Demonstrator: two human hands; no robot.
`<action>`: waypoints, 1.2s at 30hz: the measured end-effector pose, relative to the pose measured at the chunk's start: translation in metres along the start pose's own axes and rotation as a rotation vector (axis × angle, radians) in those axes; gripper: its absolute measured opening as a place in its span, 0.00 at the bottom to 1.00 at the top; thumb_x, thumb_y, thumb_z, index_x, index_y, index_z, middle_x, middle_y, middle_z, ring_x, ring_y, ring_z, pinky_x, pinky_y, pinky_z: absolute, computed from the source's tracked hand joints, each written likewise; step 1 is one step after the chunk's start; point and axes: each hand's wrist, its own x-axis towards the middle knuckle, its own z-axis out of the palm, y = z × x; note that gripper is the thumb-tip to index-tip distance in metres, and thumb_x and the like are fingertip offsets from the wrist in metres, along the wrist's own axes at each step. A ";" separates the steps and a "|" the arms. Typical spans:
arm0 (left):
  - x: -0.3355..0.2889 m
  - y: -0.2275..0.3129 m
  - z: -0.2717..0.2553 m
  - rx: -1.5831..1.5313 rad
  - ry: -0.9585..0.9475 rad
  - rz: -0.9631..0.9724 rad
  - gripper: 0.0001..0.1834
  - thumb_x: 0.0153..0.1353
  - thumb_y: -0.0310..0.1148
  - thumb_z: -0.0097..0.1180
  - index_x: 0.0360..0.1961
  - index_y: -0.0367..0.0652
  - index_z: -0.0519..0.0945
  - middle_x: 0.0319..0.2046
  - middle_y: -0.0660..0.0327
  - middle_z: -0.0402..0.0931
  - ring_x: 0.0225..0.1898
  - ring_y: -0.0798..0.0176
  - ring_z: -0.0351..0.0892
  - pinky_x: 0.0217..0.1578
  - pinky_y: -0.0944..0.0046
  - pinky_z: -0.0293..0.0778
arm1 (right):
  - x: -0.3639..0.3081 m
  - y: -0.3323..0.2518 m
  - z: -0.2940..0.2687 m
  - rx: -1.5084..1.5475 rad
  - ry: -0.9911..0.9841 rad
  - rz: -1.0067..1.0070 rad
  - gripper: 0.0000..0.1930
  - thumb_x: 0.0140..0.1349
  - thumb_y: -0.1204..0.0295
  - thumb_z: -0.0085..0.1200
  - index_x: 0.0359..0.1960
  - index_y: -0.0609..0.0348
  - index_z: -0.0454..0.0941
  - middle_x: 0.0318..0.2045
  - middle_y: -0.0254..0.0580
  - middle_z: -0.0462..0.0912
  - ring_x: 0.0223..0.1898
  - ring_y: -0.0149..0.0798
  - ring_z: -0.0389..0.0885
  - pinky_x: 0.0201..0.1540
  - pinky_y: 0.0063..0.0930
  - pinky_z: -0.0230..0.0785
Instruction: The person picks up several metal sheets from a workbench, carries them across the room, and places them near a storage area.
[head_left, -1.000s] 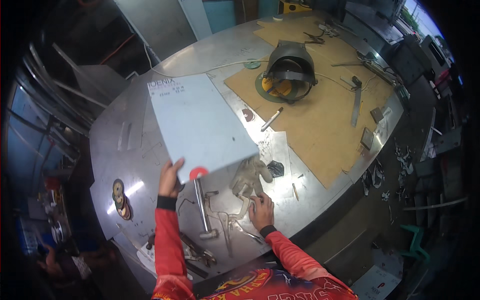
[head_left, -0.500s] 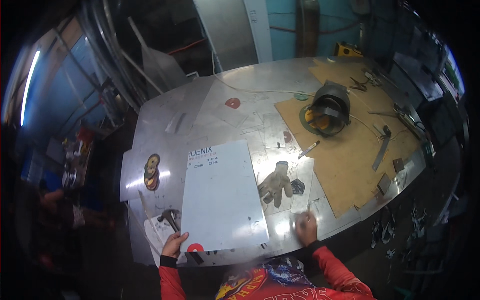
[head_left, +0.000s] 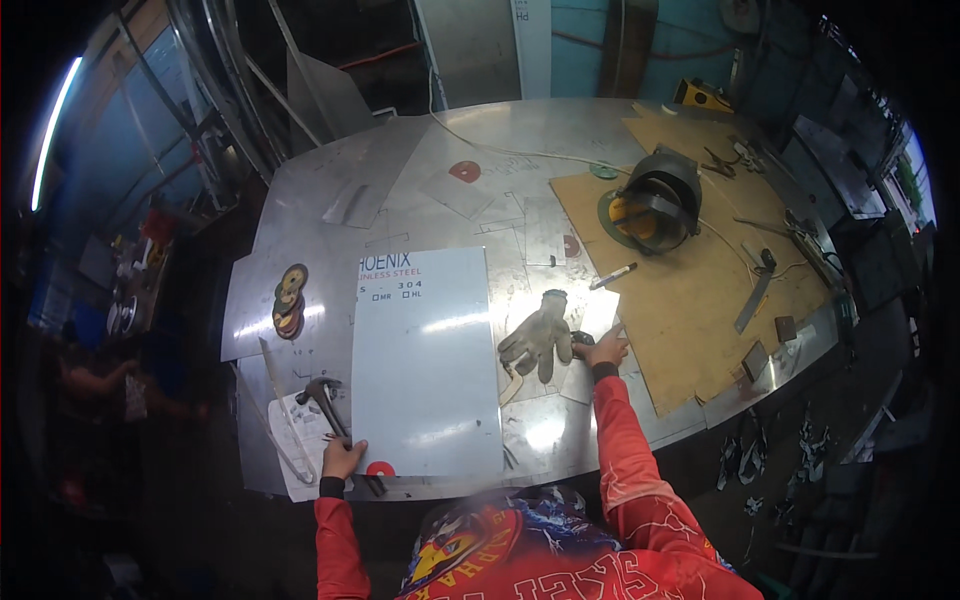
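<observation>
A pale sheet-metal panel (head_left: pixel 428 370), covered in film with print along its far end, lies on the metal-topped table. My left hand (head_left: pixel 343 458) closes on its near left corner, beside a red disc (head_left: pixel 380 468) at the near edge. Just left of that hand is a hammer (head_left: pixel 325 398). My right hand (head_left: pixel 606 348) reaches across the table, fingers apart, beside a small black object (head_left: pixel 581 344) whose kind I cannot make out. A grey work glove (head_left: pixel 540 338) lies between the panel and this hand. Beyond it rests a marker pen (head_left: pixel 613 276).
A welding helmet (head_left: pixel 660 200) stands on a brown board (head_left: pixel 690 330) at the right. Several grinding discs (head_left: pixel 289 300) are stacked at the left. A try square (head_left: pixel 755 300) and metal offcuts lie farther right. A cable (head_left: pixel 520 152) crosses the far side.
My right hand has moved forward from the near table edge to beside the black object. The panel now lies straighter, and my left hand stays at its near left corner.
</observation>
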 end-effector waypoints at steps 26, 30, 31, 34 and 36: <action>0.023 0.242 0.044 -1.701 -0.371 -0.042 0.21 0.69 0.45 0.43 0.54 0.40 0.69 0.48 0.54 0.75 0.45 0.60 0.77 0.43 0.57 0.75 | 0.047 -0.060 -0.058 -0.113 -0.461 -0.841 0.20 0.48 0.66 0.64 0.40 0.66 0.78 0.32 0.58 0.80 0.37 0.54 0.81 0.41 0.44 0.72; 0.032 0.192 0.026 -1.731 -0.327 -0.241 0.20 0.68 0.45 0.46 0.52 0.40 0.70 0.45 0.56 0.76 0.43 0.61 0.77 0.43 0.58 0.75 | 0.129 -0.129 -0.008 0.040 -0.181 -0.741 0.50 0.44 0.48 0.67 0.62 0.70 0.56 0.55 0.66 0.66 0.59 0.63 0.64 0.59 0.47 0.59; 0.034 0.181 0.027 -1.718 -0.337 -0.279 0.19 0.67 0.43 0.47 0.51 0.40 0.71 0.43 0.56 0.76 0.43 0.60 0.77 0.43 0.58 0.75 | 0.153 -0.140 0.017 -0.102 0.054 -0.722 0.57 0.43 0.43 0.65 0.64 0.72 0.50 0.58 0.72 0.62 0.59 0.65 0.63 0.60 0.46 0.60; 0.035 0.163 0.031 -1.695 -0.254 -0.352 0.17 0.66 0.40 0.49 0.50 0.39 0.72 0.42 0.57 0.76 0.42 0.60 0.77 0.43 0.58 0.75 | 0.150 -0.211 0.049 -0.261 -0.013 -0.315 0.63 0.38 0.38 0.66 0.65 0.71 0.47 0.61 0.70 0.58 0.63 0.60 0.59 0.60 0.45 0.61; 0.039 0.169 0.035 -1.680 -0.203 -0.378 0.16 0.65 0.38 0.50 0.49 0.39 0.72 0.41 0.58 0.77 0.41 0.60 0.77 0.43 0.58 0.75 | 0.156 -0.224 0.058 -0.349 0.034 -0.270 0.64 0.36 0.38 0.67 0.66 0.70 0.45 0.62 0.66 0.57 0.64 0.56 0.57 0.59 0.46 0.62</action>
